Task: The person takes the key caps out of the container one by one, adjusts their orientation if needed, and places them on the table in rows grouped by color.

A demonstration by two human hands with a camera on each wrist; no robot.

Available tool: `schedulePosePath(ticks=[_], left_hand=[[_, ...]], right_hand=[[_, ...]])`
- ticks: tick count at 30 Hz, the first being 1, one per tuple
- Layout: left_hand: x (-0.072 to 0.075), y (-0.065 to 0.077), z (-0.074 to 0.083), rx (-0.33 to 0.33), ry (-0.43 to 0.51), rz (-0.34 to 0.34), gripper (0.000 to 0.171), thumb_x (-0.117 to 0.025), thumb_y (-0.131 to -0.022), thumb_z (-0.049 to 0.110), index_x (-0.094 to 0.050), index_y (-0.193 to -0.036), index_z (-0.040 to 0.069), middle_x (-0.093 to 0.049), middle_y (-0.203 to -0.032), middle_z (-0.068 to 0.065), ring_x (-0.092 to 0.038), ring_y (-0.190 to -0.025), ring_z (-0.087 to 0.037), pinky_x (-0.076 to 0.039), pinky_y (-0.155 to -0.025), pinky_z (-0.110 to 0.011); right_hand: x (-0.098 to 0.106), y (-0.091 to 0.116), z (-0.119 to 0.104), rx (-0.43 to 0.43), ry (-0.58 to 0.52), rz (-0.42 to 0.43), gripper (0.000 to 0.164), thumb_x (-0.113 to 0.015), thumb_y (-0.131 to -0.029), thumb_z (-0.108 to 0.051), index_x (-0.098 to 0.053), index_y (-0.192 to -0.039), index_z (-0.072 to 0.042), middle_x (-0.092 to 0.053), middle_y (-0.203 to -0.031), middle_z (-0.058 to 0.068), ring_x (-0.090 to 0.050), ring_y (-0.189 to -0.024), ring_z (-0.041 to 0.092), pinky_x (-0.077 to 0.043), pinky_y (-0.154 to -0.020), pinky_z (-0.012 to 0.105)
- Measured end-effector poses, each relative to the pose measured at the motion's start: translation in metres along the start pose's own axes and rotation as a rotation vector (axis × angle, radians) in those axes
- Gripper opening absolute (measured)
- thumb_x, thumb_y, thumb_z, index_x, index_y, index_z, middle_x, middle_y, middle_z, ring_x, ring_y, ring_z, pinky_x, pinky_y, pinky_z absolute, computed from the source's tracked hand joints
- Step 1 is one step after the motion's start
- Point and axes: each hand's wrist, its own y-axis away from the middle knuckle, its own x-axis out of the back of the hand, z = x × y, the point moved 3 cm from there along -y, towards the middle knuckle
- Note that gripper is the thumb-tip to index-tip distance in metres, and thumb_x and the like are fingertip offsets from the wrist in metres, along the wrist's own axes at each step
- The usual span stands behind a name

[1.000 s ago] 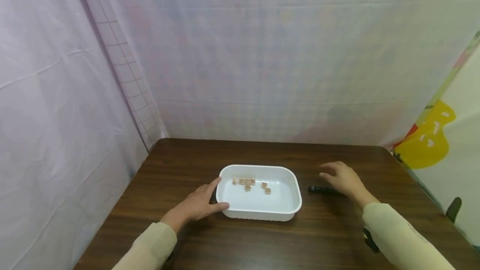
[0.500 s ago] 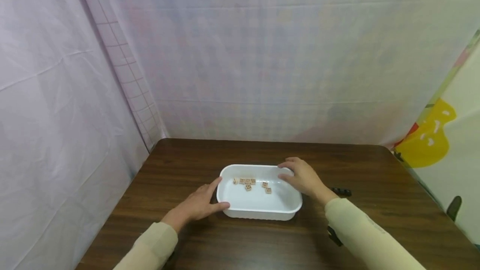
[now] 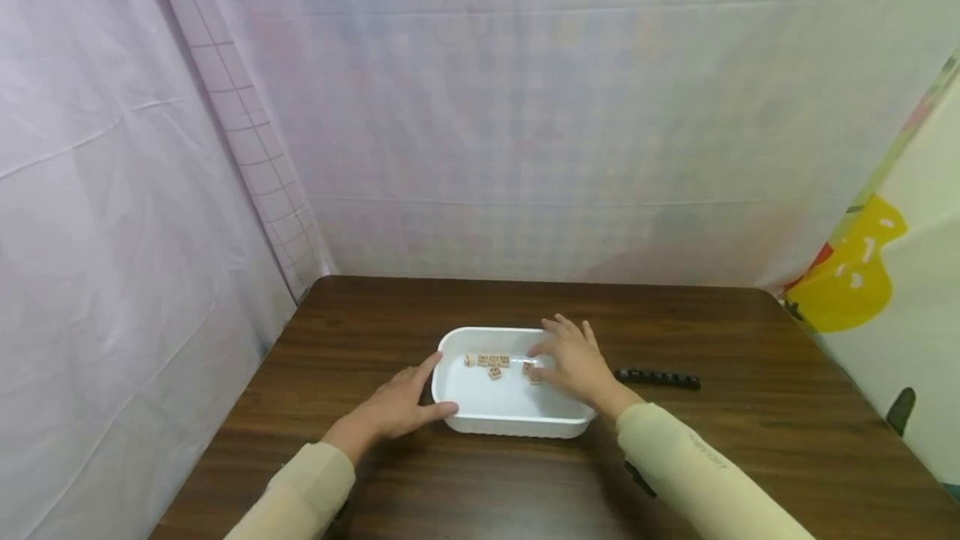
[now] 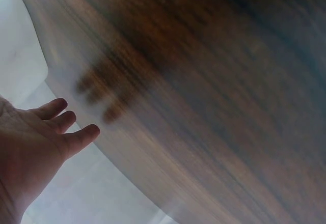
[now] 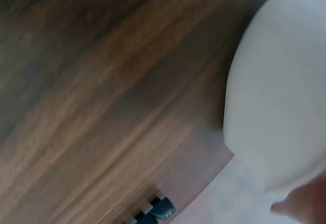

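A white basin stands on the brown table, with several small beige cubes with dark marks inside, towards its back left. My left hand rests at the basin's left end, fingers extended, thumb on the near rim. In the left wrist view the left hand shows three fingers stretched beside the basin. My right hand reaches over the basin's right end, thumb and index finger apart near another beige cube, which they partly hide. The right wrist view catches only a bit of that hand beyond the basin wall.
A row of black cubes lies on the table to the right of the basin, close to my right forearm. Pale cloth sheets hang behind the table and along both sides.
My right hand has moved left from above the black row to over the basin's right end, its fingers lowering towards the cubes there. My left hand has stayed at the basin.
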Motion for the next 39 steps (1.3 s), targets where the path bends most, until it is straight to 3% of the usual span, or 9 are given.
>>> schedulePosePath(ticks=[4, 11, 20, 25, 28, 30, 33, 36, 39], left_hand=[[-0.001, 0.0, 0.0, 0.013, -0.003, -0.007, 0.095, -0.059, -0.087, 0.068, -0.02, -0.16, 0.02, -0.035, -0.153, -0.025, -0.034, -0.14, -0.043, -0.031, -0.11, -0.06], [-0.001, 0.0, 0.0, 0.013, 0.004, -0.005, 0.096, -0.06, -0.087, 0.068, -0.021, -0.159, 0.018, -0.036, -0.152, -0.026, -0.034, -0.139, -0.044, -0.031, -0.109, -0.06], [-0.002, -0.001, -0.001, 0.012, 0.006, -0.003, 0.096, -0.059, -0.087, 0.069, -0.02, -0.159, 0.018, -0.036, -0.153, -0.025, -0.033, -0.14, -0.043, -0.031, -0.11, -0.06], [-0.002, -0.001, 0.0, 0.015, 0.002, -0.005, 0.096, -0.059, -0.087, 0.068, -0.021, -0.159, 0.019, -0.036, -0.153, -0.025, -0.034, -0.14, -0.043, -0.031, -0.11, -0.059], [-0.002, -0.001, 0.0, 0.021, 0.002, -0.006, 0.096, -0.06, -0.087, 0.068, -0.021, -0.159, 0.019, -0.036, -0.153, -0.025, -0.034, -0.14, -0.043, -0.031, -0.11, -0.06], [-0.002, 0.0, 0.001, 0.022, 0.004, -0.005, 0.095, -0.06, -0.087, 0.067, -0.021, -0.159, 0.019, -0.036, -0.153, -0.025, -0.034, -0.14, -0.043, -0.031, -0.11, -0.06], [-0.001, 0.0, 0.001, 0.019, 0.004, -0.004, 0.096, -0.06, -0.087, 0.067, -0.021, -0.159, 0.018, -0.036, -0.153, -0.025, -0.033, -0.14, -0.043, -0.031, -0.109, -0.06], [0.0, 0.0, 0.001, 0.014, 0.003, -0.002, 0.096, -0.06, -0.087, 0.068, -0.021, -0.159, 0.017, -0.036, -0.152, -0.025, -0.034, -0.14, -0.043, -0.031, -0.109, -0.06], [0.0, 0.0, 0.001, 0.009, 0.0, 0.002, 0.097, -0.06, -0.087, 0.069, -0.021, -0.159, 0.017, -0.037, -0.152, -0.026, -0.034, -0.14, -0.043, -0.031, -0.109, -0.06]], right_hand=[[-0.008, -0.001, -0.001, -0.061, 0.099, -0.066, 0.019, -0.078, -0.083, -0.038, -0.077, -0.097, -0.026, -0.036, -0.154, 0.022, -0.017, -0.146, 0.045, 0.003, -0.11, 0.072], [-0.018, -0.004, -0.003, -0.079, 0.262, -0.098, 0.011, -0.079, -0.082, -0.037, -0.076, -0.085, -0.027, -0.033, -0.155, 0.023, -0.021, -0.145, 0.046, -0.001, -0.11, 0.072], [-0.019, -0.004, -0.005, -0.082, 0.292, -0.095, 0.01, -0.078, -0.081, -0.035, -0.076, -0.084, -0.026, -0.032, -0.156, 0.022, -0.024, -0.144, 0.046, -0.003, -0.11, 0.072], [-0.018, -0.004, -0.003, -0.083, 0.24, -0.054, 0.011, -0.079, -0.082, -0.036, -0.077, -0.088, -0.027, -0.038, -0.153, 0.021, -0.026, -0.144, 0.044, -0.004, -0.11, 0.072], [-0.012, -0.003, -0.003, -0.059, 0.149, 0.041, 0.013, -0.08, -0.082, -0.035, -0.078, -0.09, -0.025, -0.047, -0.147, 0.019, -0.035, -0.139, 0.042, -0.015, -0.11, 0.07], [-0.005, -0.002, -0.004, -0.03, 0.063, 0.124, 0.015, -0.081, -0.082, -0.03, -0.078, -0.093, -0.02, -0.058, -0.136, 0.017, -0.048, -0.129, 0.04, -0.029, -0.107, 0.065], [0.007, -0.001, -0.002, -0.02, -0.069, 0.222, 0.017, -0.08, -0.085, -0.025, -0.077, -0.097, -0.013, -0.07, -0.111, 0.009, -0.063, -0.103, 0.03, -0.048, -0.09, 0.05], [0.021, -0.001, 0.006, -0.054, -0.173, 0.274, 0.024, -0.076, -0.089, -0.023, -0.075, -0.107, -0.008, -0.072, -0.095, 0.003, -0.065, -0.084, 0.021, -0.053, -0.075, 0.041], [0.036, 0.001, 0.02, -0.114, -0.219, 0.289, 0.031, -0.07, -0.094, -0.023, -0.071, -0.119, -0.005, -0.072, -0.097, 0.006, -0.065, -0.085, 0.022, -0.054, -0.074, 0.042]])
